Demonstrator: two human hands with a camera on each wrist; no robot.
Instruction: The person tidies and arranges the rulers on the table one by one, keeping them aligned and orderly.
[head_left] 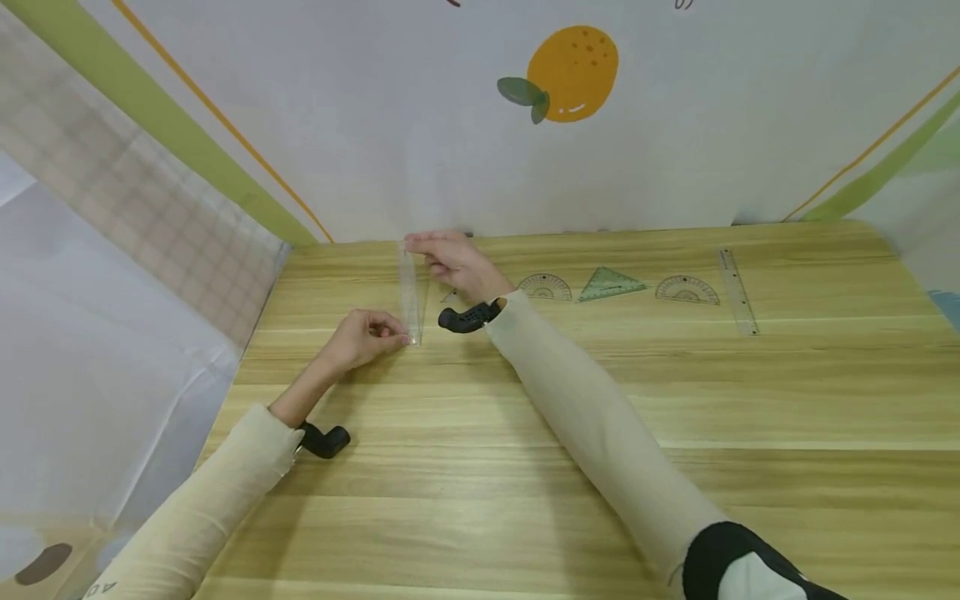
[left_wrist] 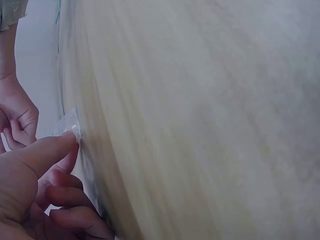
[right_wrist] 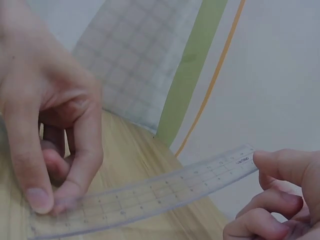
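A clear plastic ruler (head_left: 409,293) is held at both ends, pointing away from me on the left side of the table. My left hand (head_left: 358,340) pinches its near end between thumb and forefinger. At the far end my right hand (head_left: 461,265) grips it with thumb and fingertips. In the right wrist view the ruler (right_wrist: 165,192) looks slightly bowed and shows dark scale marks. The left wrist view shows only one corner of the ruler (left_wrist: 74,124), at the left thumb tip. Partly hidden under the right hand lies a small clear piece (head_left: 450,297), its kind unclear.
Right of the right hand lie a clear protractor (head_left: 545,287), a green set square (head_left: 611,284), a second protractor (head_left: 687,290) and another clear ruler (head_left: 738,292), in a row. Behind the wooden table (head_left: 525,467) hangs a white cloth (head_left: 375,125) with a printed orange.
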